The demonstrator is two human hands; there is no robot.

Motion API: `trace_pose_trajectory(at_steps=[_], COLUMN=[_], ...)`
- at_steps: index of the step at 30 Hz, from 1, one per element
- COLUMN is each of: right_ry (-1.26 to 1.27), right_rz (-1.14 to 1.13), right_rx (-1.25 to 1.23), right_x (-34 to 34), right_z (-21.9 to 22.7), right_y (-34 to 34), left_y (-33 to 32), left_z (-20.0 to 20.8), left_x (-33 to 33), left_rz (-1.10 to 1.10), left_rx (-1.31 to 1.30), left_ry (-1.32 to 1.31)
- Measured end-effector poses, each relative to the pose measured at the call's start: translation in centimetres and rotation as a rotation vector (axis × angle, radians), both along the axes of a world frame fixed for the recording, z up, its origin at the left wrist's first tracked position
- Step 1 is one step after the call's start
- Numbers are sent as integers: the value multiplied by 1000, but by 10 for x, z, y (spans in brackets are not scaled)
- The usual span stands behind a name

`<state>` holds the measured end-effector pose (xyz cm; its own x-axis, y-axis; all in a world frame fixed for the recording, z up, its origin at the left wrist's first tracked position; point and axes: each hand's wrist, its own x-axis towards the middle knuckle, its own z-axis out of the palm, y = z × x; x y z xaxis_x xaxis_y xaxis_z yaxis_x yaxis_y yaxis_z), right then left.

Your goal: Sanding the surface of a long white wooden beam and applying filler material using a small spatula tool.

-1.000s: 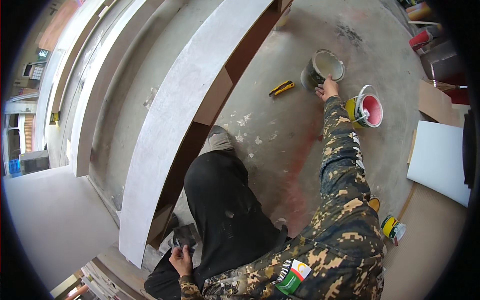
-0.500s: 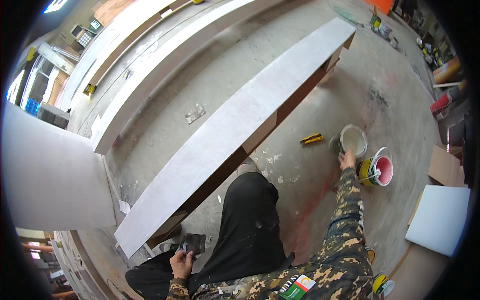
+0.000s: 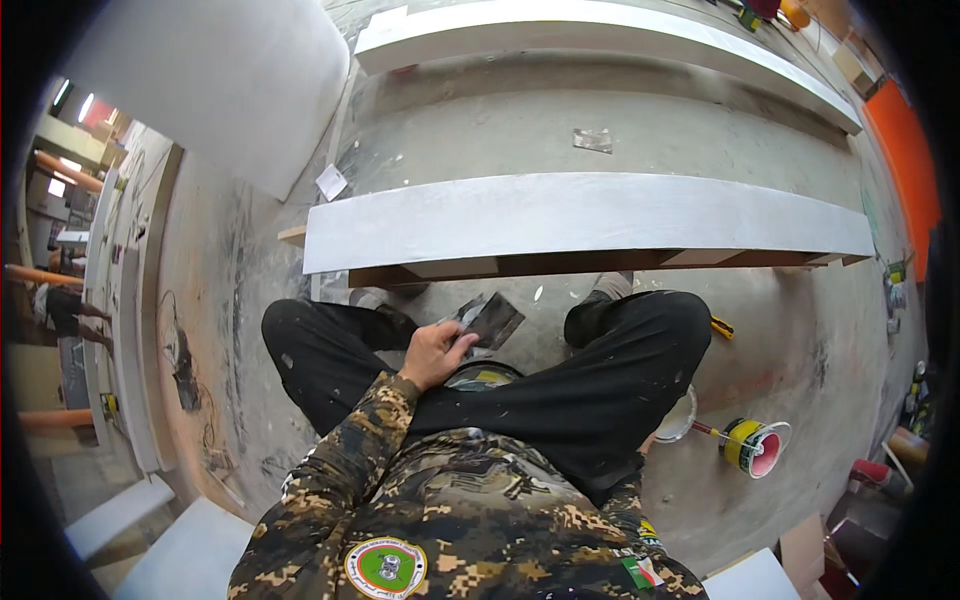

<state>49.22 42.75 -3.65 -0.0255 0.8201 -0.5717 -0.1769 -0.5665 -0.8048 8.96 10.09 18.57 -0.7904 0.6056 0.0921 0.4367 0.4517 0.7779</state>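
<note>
My left hand [image 3: 437, 352], at the end of a camouflage sleeve, is closed on a putty knife with a wide dark blade [image 3: 494, 322], held between my knees. Only a sliver of my right hand [image 3: 648, 442] shows past my right thigh, beside a bucket [image 3: 679, 415] on the floor; its fingers are hidden. My leg covers part of that bucket. In front of my knees lies a long, slightly curved white beam [image 3: 580, 212], its top smooth and its near side brown and partly open. Below my left hand, part of a round container [image 3: 482, 375] shows between my thighs.
A yellow-black can [image 3: 757, 448], pinkish red inside, lies right of the bucket. A yellow utility knife [image 3: 722, 327] lies beyond my right knee. Another white beam [image 3: 600, 32] stands farther off, with a flat grey scrap [image 3: 592, 140] between. A large white panel [image 3: 220, 90] stands left; another person [image 3: 68, 310] is at far left.
My view has turned left, so the beam now lies across in front of me. The putty knife has risen between my knees. My right hand and the bucket are now largely behind my thigh.
</note>
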Motion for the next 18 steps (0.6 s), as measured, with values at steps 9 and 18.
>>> trace_pose_trajectory(at_steps=[9, 18], right_ry=[-830, 144], right_rz=[298, 951], right_rx=[889, 855], right_x=[-99, -299], right_z=[163, 353], right_y=[2, -122], left_y=[5, 13], left_z=[38, 63], left_x=[-15, -18], left_rz=[172, 135], left_rx=[531, 775], left_ry=[-357, -560])
